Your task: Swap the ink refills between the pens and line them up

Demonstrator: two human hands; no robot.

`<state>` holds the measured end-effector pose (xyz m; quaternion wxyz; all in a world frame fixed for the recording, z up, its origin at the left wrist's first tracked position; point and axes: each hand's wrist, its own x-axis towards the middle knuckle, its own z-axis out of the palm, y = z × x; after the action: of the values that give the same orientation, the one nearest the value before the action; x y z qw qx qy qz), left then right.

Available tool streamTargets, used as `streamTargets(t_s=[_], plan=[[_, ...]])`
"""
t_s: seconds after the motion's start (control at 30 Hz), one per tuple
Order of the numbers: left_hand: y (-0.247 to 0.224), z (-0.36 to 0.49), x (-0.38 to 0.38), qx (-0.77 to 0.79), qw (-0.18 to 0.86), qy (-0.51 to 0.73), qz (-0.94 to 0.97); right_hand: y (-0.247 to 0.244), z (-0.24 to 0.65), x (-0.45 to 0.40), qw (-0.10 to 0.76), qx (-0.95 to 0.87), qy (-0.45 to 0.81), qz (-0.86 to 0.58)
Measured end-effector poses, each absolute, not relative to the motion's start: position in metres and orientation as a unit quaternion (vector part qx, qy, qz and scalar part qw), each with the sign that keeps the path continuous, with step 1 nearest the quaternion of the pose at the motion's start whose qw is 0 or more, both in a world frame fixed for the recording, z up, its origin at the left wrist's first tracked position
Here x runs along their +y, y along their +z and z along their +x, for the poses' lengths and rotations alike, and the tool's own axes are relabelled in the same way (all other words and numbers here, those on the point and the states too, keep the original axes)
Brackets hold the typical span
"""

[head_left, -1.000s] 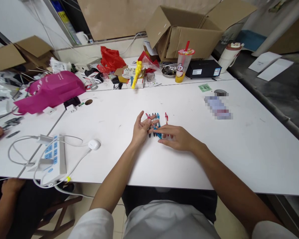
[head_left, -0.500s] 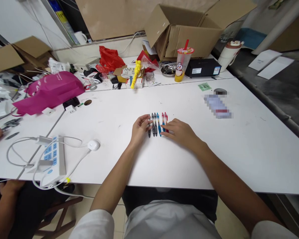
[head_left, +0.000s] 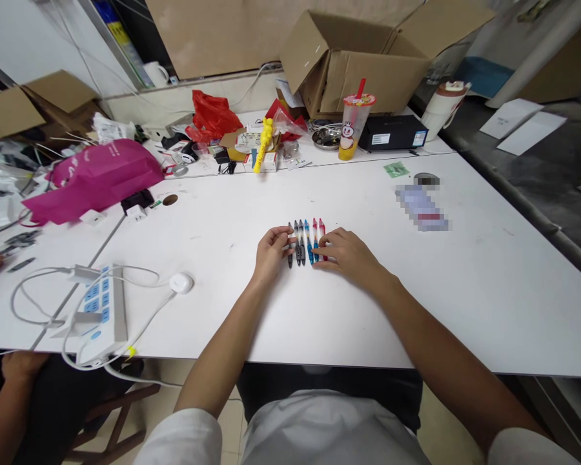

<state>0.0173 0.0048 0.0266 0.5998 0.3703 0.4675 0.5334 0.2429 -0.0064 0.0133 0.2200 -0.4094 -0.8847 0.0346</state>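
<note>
Six pens are lying side by side on the white table point(head_left: 387, 303), right between the two hands! On the left, three black pens point(head_left: 299, 248) are pointing away toward the far side; next come a blue pen point(head_left: 309, 252), a pen with a pink top and blue grip point(head_left: 315, 248), and a red pen point(head_left: 322, 227). The left hand point(head_left: 270, 255) is resting at the leftmost black one, fingers bending over it, though whether they are gripping it I cannot tell. The right hand point(head_left: 349, 256) is reaching in from the right, fingers spreading apart over the blue and red end. Farther back, a drink cup point(head_left: 352, 129) is standing near a black box point(head_left: 394, 133), and a pink bag point(head_left: 104, 174) is lying far left.
</note>
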Motion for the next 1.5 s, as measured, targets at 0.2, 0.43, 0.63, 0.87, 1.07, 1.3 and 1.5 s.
streamTargets(t_s=[0.2,0.43,0.63,0.87,1.07,1.3,1.5], plan=[[0.028,0.018,0.005,0.468,0.606,0.531,0.361,0.011,0.237,-0.008,0.233,-0.883,0.037,-0.405],[0.029,0.018,0.005,0.468,0.608,0.53,0.359,0.011,0.24,-0.006,0.216,-0.877,0.052,-0.426],[0.029,0.018,0.006,0.47,0.61,0.529,0.357,0.011,0.242,-0.006,0.211,-0.875,0.053,-0.432],[0.029,0.019,0.006,0.468,0.611,0.53,0.356,0.007,0.238,-0.008,0.206,-0.877,0.062,-0.43],[0.027,0.018,0.007,0.468,0.61,0.529,0.359,0.008,0.243,-0.005,0.209,-0.873,0.07,-0.435],[0.027,0.017,0.006,0.464,0.608,0.533,0.362,0.013,0.248,-0.003,0.209,-0.875,0.073,-0.431],[0.028,0.017,0.006,0.467,0.608,0.532,0.36,0.019,0.251,-0.004,0.223,-0.871,0.089,-0.428]])
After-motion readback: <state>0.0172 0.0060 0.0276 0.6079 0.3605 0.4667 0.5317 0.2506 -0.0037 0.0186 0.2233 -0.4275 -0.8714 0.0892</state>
